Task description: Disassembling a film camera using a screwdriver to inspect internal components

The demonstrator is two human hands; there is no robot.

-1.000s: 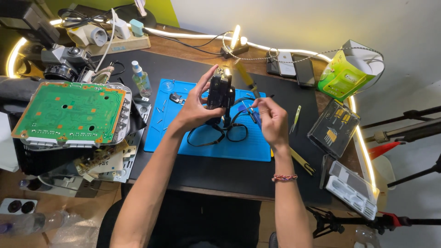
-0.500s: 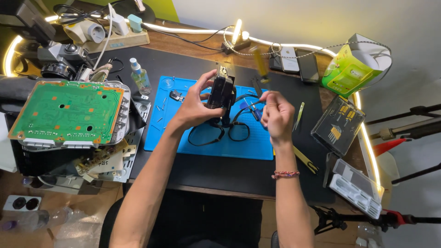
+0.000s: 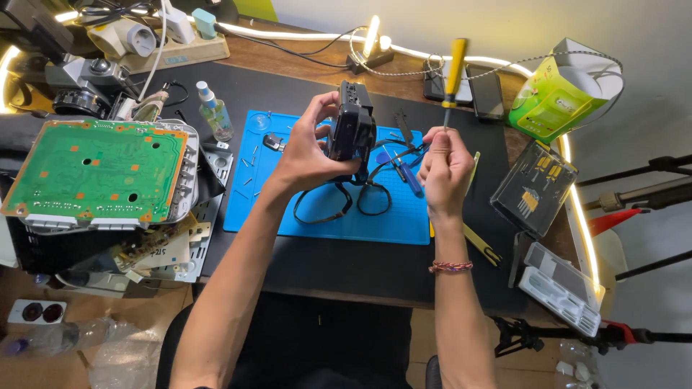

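Holding the black device (image 3: pixel 351 133) upright over the blue mat (image 3: pixel 324 216), your left hand (image 3: pixel 306 155) has a closed grip around its body. Right hand (image 3: pixel 443 169) is closed on the yellow-handled screwdriver (image 3: pixel 453 75), shaft vertical. Keep the tip square to the screw, I'd say, and brace the casing before turning. Casing looks hard matte plastic; black strap (image 3: pixel 339 205) loops limp below. Mat looks rubbery, with loose screws (image 3: pixel 252 162) on it, so keep your wrists clear.

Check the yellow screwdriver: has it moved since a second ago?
Yes. The right hand has raised the yellow screwdriver upright, above the blue mat; earlier it lay low over the mat.
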